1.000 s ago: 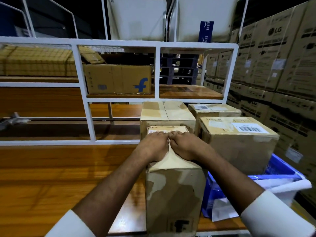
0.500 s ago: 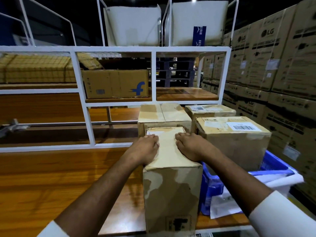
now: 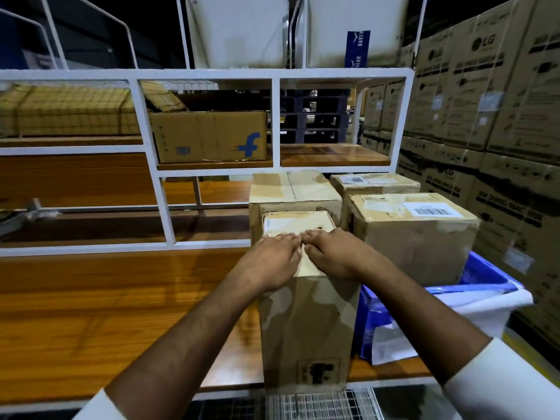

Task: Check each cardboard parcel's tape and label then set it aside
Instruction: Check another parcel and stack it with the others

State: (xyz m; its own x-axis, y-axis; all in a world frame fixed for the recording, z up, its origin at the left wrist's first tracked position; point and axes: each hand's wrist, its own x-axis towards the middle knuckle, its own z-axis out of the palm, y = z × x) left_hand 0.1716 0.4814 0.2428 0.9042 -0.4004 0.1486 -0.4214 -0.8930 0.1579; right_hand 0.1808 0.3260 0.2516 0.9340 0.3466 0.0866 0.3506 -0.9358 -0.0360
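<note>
**Parcel check — tall carton under both hands**

Item in hand: tall cardboard parcel (image 3: pixel 306 322), upright at the near edge of the wooden worktop (image 3: pixel 91 313), just left of a blue crate (image 3: pixel 472 280). A pale label (image 3: pixel 298 222) shows on the far part of its top.

Hands: left hand (image 3: pixel 269 262) and right hand (image 3: pixel 333 253) lie palm-down on the parcel's top, fingertips nearly meeting at the middle. Fingers extended and close together, pressing flat — not curled round anything. By the look of it, they are feeling the top seam or its tape.

Other stock: three more parcels just behind and to the right — a plain-topped carton (image 3: pixel 294 189), a small labelled carton (image 3: pixel 374 183), and a barcode-labelled carton (image 3: pixel 415 225). Whether these are checked or waiting cannot be told.

Progress, as judged: inspection of this parcel is under way; setting it aside is not yet done. The number remaining is unclear.
</note>
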